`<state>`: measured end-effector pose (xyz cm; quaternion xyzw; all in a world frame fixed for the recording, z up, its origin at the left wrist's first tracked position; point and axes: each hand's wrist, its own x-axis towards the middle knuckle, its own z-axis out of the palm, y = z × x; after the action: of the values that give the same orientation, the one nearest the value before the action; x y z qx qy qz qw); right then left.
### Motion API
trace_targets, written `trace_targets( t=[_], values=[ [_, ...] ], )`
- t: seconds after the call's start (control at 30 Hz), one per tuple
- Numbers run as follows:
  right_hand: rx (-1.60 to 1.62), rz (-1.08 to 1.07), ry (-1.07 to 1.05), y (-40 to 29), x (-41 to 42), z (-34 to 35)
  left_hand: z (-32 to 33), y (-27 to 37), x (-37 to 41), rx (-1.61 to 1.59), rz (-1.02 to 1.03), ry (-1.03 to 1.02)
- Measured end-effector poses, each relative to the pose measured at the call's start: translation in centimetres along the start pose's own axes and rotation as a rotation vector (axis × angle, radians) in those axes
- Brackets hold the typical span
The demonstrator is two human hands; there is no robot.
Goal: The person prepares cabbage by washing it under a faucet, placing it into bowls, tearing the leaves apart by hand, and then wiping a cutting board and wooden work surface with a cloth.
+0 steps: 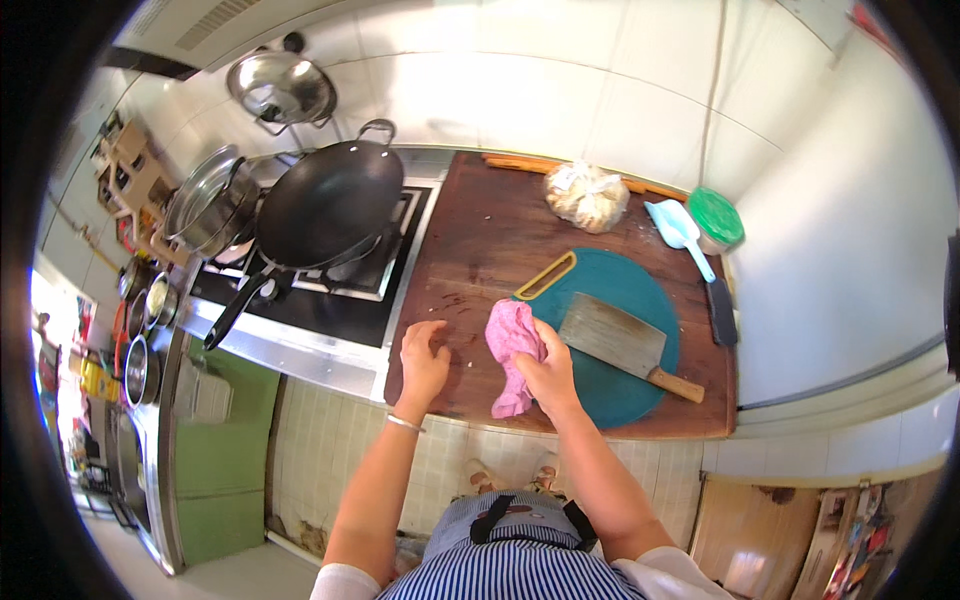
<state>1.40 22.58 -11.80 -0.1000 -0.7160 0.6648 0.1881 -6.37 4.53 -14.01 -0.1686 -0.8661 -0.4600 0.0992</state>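
My right hand (551, 367) grips a crumpled pink cloth (514, 337) at the left edge of a round teal cutting board (607, 270). Part of the cloth hangs down over the wooden tabletop (457, 247). Across the board lies a cleaver (613, 334), its broad blade to the upper left and its wooden handle to the lower right. The board's yellow-rimmed handle (546, 276) points to the upper left. My left hand (424, 364) is over the tabletop's left side, fingers apart and curled, holding nothing.
Left of the tabletop, a black wok (330, 202) sits on the gas stove (322, 315), its handle jutting towards me. A steel pot (214, 210) stands beyond it. Along the back are a tied plastic bag of food (586, 196), a light-blue scoop (675, 225) and a green-lidded container (715, 217).
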Motion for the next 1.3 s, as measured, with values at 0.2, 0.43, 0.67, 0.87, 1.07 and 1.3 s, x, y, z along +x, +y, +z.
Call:
trace_targets(
  t=[0.2, 0.43, 0.67, 0.87, 1.07, 1.3],
  values=[
    [-0.359, -0.27, -0.065, -3.8, -4.0, -2.3, 4.2, 9.4, -4.6, -1.487, -0.766, -0.325],
    [-0.493, -0.133, 0.127, -1.3, 0.1, -12.6, 7.4, 20.2, -6.9, -1.29, -0.46, -0.781],
    [-0.696, -0.189, 0.114, -1.8, -3.8, -31.4, 11.9, 20.8, -7.3, -1.12, -0.703, -1.117],
    [-0.9, -0.141, -0.18, 0.9, -6.3, -33.4, 16.4, 20.3, -10.0, -1.128, -0.997, -1.172],
    [-0.873, 0.108, -0.38, -3.5, -7.3, -30.3, 17.1, 18.9, -11.7, -1.262, -1.157, -1.116],
    [-0.513, -0.092, -0.286, -7.2, -7.2, -24.3, 12.2, 18.6, -12.1, -1.241, -1.276, -0.652]
  ],
)
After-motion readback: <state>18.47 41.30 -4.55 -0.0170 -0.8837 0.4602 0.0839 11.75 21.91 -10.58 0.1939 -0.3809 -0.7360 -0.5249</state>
